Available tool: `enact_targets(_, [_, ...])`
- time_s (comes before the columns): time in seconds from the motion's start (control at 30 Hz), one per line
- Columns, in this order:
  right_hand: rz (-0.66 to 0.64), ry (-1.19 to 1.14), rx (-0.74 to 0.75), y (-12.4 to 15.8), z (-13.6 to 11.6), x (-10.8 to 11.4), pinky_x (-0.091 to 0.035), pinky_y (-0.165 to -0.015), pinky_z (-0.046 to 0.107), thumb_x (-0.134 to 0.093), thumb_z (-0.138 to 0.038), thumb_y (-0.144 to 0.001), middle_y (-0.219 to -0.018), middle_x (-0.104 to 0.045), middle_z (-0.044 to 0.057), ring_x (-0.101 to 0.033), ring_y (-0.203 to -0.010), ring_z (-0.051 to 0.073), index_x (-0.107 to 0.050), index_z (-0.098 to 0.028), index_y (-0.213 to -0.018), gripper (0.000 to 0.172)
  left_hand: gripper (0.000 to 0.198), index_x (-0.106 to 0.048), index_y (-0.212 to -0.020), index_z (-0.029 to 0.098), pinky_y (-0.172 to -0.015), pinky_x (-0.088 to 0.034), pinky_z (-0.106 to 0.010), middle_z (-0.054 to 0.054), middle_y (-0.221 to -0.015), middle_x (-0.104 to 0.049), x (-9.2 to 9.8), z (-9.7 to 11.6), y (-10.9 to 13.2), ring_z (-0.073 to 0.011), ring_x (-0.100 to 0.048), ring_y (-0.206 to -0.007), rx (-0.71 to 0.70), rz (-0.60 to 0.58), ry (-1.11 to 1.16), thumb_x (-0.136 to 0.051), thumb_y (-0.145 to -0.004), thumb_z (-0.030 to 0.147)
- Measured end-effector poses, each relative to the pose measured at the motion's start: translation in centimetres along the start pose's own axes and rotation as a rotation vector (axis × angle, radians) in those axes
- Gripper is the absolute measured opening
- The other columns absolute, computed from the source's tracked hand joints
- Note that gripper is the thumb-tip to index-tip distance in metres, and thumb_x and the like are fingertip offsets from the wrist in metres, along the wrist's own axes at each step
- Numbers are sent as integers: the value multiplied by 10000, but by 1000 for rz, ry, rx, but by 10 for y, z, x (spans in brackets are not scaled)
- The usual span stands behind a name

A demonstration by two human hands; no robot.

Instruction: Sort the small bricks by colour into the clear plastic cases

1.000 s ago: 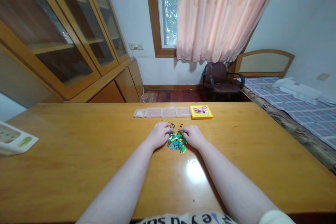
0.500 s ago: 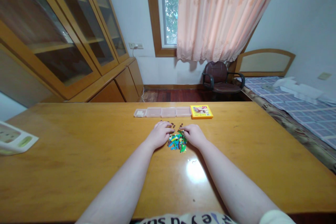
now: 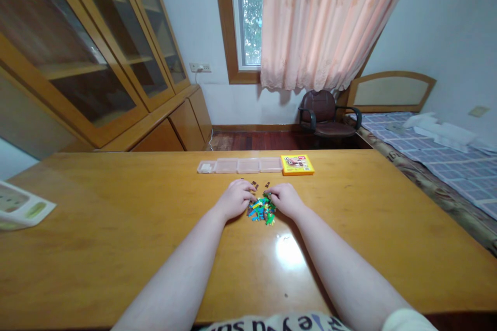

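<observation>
A small heap of toy building bricks (image 3: 259, 212), mostly blue, green and yellow with some brown, lies on the wooden table between my hands. My left hand (image 3: 236, 199) rests at the heap's upper left, fingers stretched loosely apart, the fingertips touching its edge. At the upper right of the heap, my right hand (image 3: 286, 199) has its fingers curled together at the bricks; whatever they pinch is too small to make out. Just beyond the heap, several small brown bricks (image 3: 254, 184) lie apart from it, some partly hidden by my left hand.
A row of clear plastic trays (image 3: 248, 166) stands behind the bricks, with a yellow box (image 3: 297, 165) at its right end. A white plastic object (image 3: 27, 206) sits at the table's left edge. Beyond the table (image 3: 116, 227) are a chair (image 3: 324, 114) and a bed.
My right fingertips have shifted slightly left and down at the heap's top edge. My left fingers have moved a little lower toward the bricks. The view has drifted very slightly.
</observation>
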State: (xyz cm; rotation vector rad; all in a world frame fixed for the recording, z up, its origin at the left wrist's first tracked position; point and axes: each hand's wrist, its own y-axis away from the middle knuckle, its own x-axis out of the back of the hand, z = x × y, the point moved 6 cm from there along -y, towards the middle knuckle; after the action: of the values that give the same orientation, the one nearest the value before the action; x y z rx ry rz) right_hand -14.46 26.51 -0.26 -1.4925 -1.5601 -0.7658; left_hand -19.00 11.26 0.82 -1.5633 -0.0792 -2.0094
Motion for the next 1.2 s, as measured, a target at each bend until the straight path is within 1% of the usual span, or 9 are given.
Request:
enact_targets(0.2, [-4, 53, -35, 1, 1, -1, -408, -841, 269, -471, -187, -813, -957, -725, 22, -638, -898, 171, -724, -246, -962, 299, 353, -724, -962, 268, -994, -375, -445, -47, -1108, -641, -5, -6, -1, -230, -521, -1085, 105, 16, -42, -511, -747, 85])
enact_targets(0.37, [0, 17, 16, 2, -4, -1, -396, -837, 261, -462, -166, -797, -927, -724, 13, -629, -871, 159, -724, -248, -942, 311, 339, -722, -923, 253, -989, -382, -447, -51, -1109, -635, -3, -14, 0, -228, -525, -1077, 169, 58, -66, -492, -743, 82])
enact_targets(0.47, [-7, -12, 77, 4, -11, -3, -385, -854, 272, -459, -159, -790, -970, -719, 14, -620, -896, 165, -707, -253, -1016, 348, 306, -727, -880, 247, -990, -383, -438, -49, -1102, -634, -5, -16, 0, -223, -524, -1076, 176, 46, -74, -499, -746, 95])
enact_targets(0.57, [-44, -30, 135, 5, -17, -6, -384, -821, 265, -467, -187, -806, -945, -721, 21, -618, -857, 163, -690, -249, -1064, 347, 325, -714, -964, 253, -1006, -370, -445, -51, -1138, -621, -9, -15, 0, -229, -506, -1105, 161, 13, -75, -517, -748, 112])
enact_targets(0.67, [-48, -9, 136, 5, -17, -5, -373, -748, 248, -446, -222, -847, -834, -717, 31, -603, -763, 153, -717, -218, -942, 287, 361, -689, -1038, 260, -1008, -370, -445, -54, -1170, -607, -8, -13, 0, -228, -494, -1126, 150, 20, -66, -521, -753, 116])
enact_targets(0.8, [34, 24, 29, 3, -4, 2, -317, -620, 228, -406, -239, -879, -679, -663, 33, -539, -632, 133, -669, -171, -688, 331, 308, -729, -842, 265, -989, -374, -424, -28, -1079, -644, -1, -10, 0, -205, -521, -1066, 95, 65, -30, -508, -750, 72])
enact_targets(0.93, [89, 12, -55, 2, 6, 6, -296, -592, 221, -386, -252, -884, -651, -639, 31, -519, -616, 130, -632, -165, -648, 351, 271, -713, -630, 253, -967, -368, -419, -9, -971, -672, 1, -7, 0, -197, -536, -990, 30, 58, -7, -547, -738, 69])
enact_targets(1.1, [48, -9, -19, 2, 2, 3, -300, -591, 218, -400, -278, -885, -641, -639, 27, -513, -605, 127, -635, -168, -628, 365, 277, -720, -630, 261, -943, -372, -423, -4, -976, -681, -1, -6, -2, -205, -536, -986, 39, 36, -22, -555, -747, 72])
enact_targets(1.2, [30, -27, -19, 2, 0, 3, -328, -629, 217, -396, -293, -893, -707, -673, 35, -554, -663, 139, -673, -178, -700, 357, 282, -738, -721, 273, -950, -379, -422, -9, -1008, -676, -3, -8, -2, -209, -534, -1007, 71, 35, -27, -542, -755, 72])
